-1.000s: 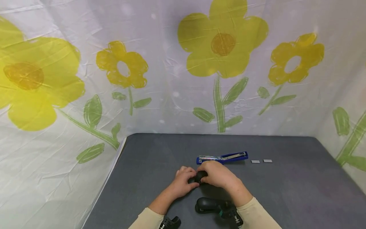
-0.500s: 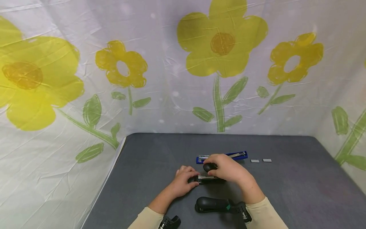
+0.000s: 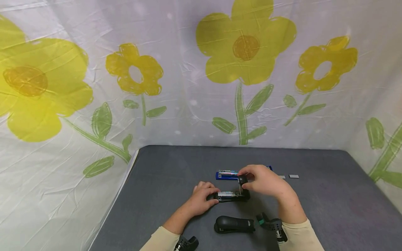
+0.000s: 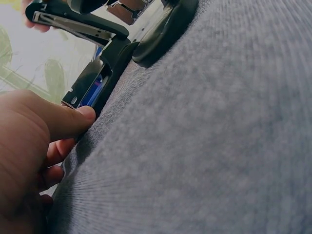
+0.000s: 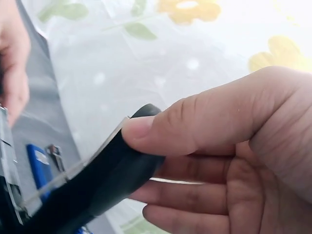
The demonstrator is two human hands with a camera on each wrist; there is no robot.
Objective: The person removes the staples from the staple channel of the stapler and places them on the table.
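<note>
My left hand (image 3: 201, 198) pinches the front end of a black stapler's base on the grey table, thumb on the near side. In the head view this black stapler (image 3: 230, 197) lies lengthwise, its metal staple channel exposed. My right hand (image 3: 263, 180) grips its top arm, which is raised steeply from the hinge at the right. The right wrist view shows the thumb on one side of that black top arm (image 5: 105, 183) and fingers behind it. Seen by the left wrist camera, the stapler base (image 4: 109, 63) lies beyond my left thumb.
Behind the hands lies an unfolded blue stapler (image 3: 226, 176), partly covered by my right hand. Another black stapler (image 3: 235, 225), folded closed, lies nearer. Two small pale staple strips, one of them a fully visible strip (image 3: 293, 176), are at the right. A flower-printed curtain (image 3: 182, 104) surrounds the table.
My right hand has moved right, swinging the stapler's top arm up and away from its base, exposing the staple channel. My left hand has stayed on the front end.
</note>
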